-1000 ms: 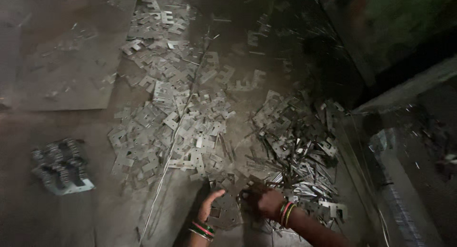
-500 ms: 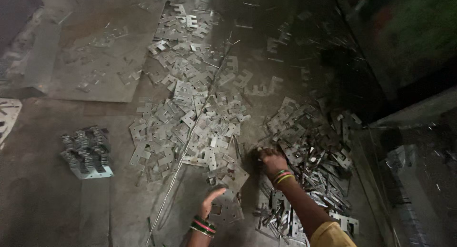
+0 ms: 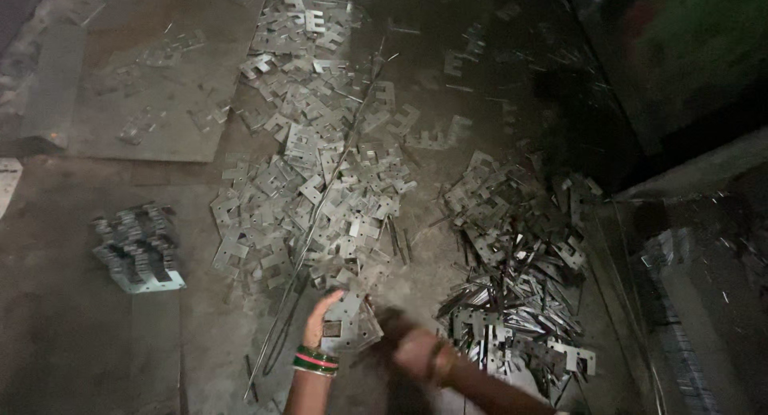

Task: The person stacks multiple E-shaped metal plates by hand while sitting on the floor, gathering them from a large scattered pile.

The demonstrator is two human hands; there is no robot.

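Note:
My left hand (image 3: pixel 322 323), with green and red bangles at the wrist, grips a small stack of flat square metal plates (image 3: pixel 350 328) low in the view. My right hand (image 3: pixel 416 352) is a motion blur just to the right of that stack, close to or touching it; whether it holds anything cannot be told. Directly above the hands, a wide scatter of notched metal plates (image 3: pixel 320 191) covers the dark floor. A denser heap of plates and strips (image 3: pixel 512 287) lies to the right of my right hand.
A neat stack of plates (image 3: pixel 138 247) rests on a pale sheet at the left. A thin long rod (image 3: pixel 320 215) runs diagonally through the scatter. A large flat sheet (image 3: pixel 160 71) lies at the upper left. A dark raised ledge (image 3: pixel 688 223) borders the right side.
The view has shifted. My left hand has come up and taken hold of a stack of plates. My right hand swung down from the right heap toward that stack.

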